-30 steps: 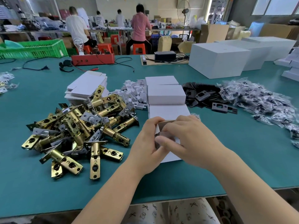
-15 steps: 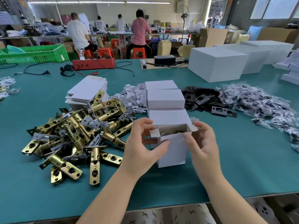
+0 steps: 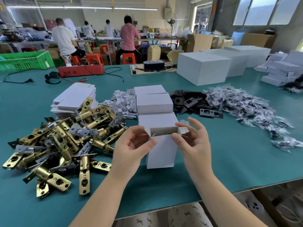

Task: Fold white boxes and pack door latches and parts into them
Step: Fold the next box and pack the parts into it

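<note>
Bright, even illumination. Ceiling tube lights (image 3: pixel 82 7) and windows (image 3: pixel 268 10) beyond the tabletop (image 3: pixel 229 161)'s far edge, windows overexposed. Shadows on tabletop soft. Wide-angle bowing toward tabletop edges. Slight softness throughout; workers behind tabletop less sharp.

A green plastic crate (image 3: pixel 24 61) stands at the far left edge of the teal bench (image 3: pixel 246 161). A red device (image 3: pixel 81 70) with trailing cables lies beside it. A pedestal fan (image 3: pixel 170 22) stands behind seated workers (image 3: pixel 63 38).
</note>
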`<state>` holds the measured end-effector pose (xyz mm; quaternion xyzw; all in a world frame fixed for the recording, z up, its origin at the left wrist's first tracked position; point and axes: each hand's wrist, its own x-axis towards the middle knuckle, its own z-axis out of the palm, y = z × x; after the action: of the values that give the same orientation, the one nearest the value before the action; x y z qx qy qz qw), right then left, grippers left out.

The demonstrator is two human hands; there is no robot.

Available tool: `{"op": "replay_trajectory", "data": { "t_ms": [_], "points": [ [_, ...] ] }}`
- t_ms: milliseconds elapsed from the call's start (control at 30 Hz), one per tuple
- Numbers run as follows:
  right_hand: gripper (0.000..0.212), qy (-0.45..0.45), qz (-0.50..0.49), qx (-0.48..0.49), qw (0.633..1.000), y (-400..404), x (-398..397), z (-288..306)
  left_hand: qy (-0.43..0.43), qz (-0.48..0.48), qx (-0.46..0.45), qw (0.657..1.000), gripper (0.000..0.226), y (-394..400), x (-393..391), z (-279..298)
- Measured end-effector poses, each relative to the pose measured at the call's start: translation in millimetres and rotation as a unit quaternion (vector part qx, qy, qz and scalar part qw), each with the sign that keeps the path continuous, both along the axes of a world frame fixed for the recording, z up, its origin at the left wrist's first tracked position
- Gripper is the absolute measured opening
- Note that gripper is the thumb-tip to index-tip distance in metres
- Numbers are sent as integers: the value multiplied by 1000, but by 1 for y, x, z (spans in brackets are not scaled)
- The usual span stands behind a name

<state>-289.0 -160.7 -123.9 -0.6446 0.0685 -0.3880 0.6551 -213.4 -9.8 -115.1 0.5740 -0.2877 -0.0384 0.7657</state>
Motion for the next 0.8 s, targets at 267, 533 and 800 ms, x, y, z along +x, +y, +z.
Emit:
{"op": "replay_trajectory", "data": {
  "t_ms": [267,533,800],
  "points": [
    [50,-17,52,97,994,0,3,6,-173,62,98,978,22,-1,-9,0],
    [31,23,46,22,998,6,2,11,-291,126,77,945,12,-2,-11,-3],
    [63,10,110,28,994,5,8,22,-87,62,-9,994,39,-7,-9,8]
  ]
}}
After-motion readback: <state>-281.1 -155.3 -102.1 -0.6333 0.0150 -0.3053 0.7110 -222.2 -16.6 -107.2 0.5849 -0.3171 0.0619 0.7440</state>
